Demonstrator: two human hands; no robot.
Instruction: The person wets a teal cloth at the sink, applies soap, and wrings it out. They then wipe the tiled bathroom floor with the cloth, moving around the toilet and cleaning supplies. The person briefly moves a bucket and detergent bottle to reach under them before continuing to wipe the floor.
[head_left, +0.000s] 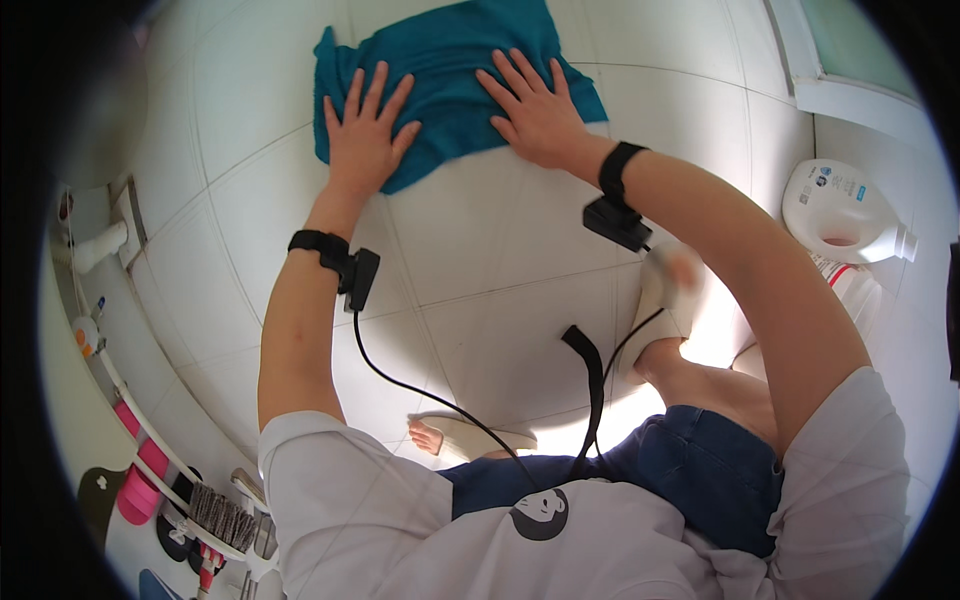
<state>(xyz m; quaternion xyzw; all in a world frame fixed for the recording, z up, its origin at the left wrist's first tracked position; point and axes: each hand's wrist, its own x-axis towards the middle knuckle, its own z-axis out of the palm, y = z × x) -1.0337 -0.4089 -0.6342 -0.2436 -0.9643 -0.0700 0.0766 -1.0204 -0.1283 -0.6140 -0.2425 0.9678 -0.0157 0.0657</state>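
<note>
A teal cloth (457, 90) lies spread with soft wrinkles on the white tiled floor (495, 225). My left hand (364, 139) rests palm down on its left part, with the fingers apart and the wrist beyond the cloth's near edge. On the right part of the cloth my right hand (536, 112) is also laid palm down, fingers spread. Neither hand grips anything. Each wrist bears a black strap with a small black device, and black cables run from the devices towards my waist.
At the right wall stand a white plastic jug (840, 210) and another container (851, 289). A white pipe (101, 247) is at the left. Pink slippers (142, 480) and a brush (223, 517) are by a rack at lower left. My feet are on the floor below.
</note>
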